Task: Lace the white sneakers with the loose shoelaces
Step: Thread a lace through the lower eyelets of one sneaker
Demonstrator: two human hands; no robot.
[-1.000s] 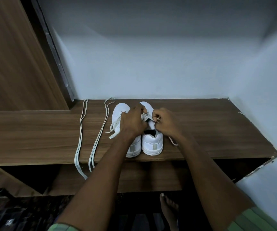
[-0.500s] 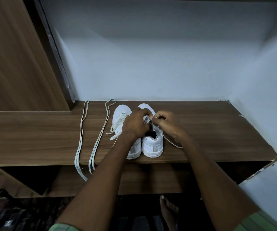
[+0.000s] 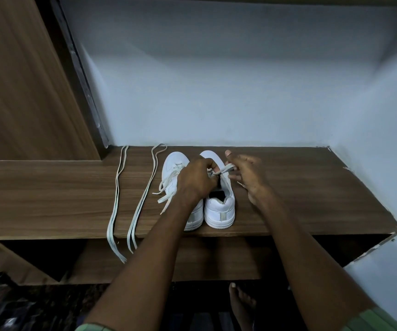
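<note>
- Pinching a white lace (image 3: 223, 170) over the right sneaker (image 3: 219, 206), the left hand (image 3: 196, 180) has its fingers curled tight, thumb and forefinger closed on the lace just above the shoe's tongue.
- From that pinch the lace runs a short way to the right, up to the right hand (image 3: 247, 177).
- Right hand's fingers are spread and mostly straight, thumb raised toward the wall; the lace end lies across its fingertips (image 3: 233, 167), touching them, but whether any finger truly grips it cannot be told.
- Both sneakers stand side by side on the wooden counter (image 3: 312, 192), heels toward the person and close to the front edge, toes toward the wall.
- Left sneaker (image 3: 173, 170) is partly hidden by the left wrist; its lace is threaded through the eyelets, with loose ends (image 3: 166, 194) trailing off to its left onto the counter.
- Right sneaker's opening shows dark inside, behind the left hand.
- Two more loose shoelaces (image 3: 121, 187) lie folded double to the left of the shoes, well apart from them, running from the back of the counter and hanging over its front edge.
- A bare foot (image 3: 240, 304) shows on the floor below the counter.
- Green sleeve (image 3: 374, 321) edges appear at the bottom of the view.
</note>
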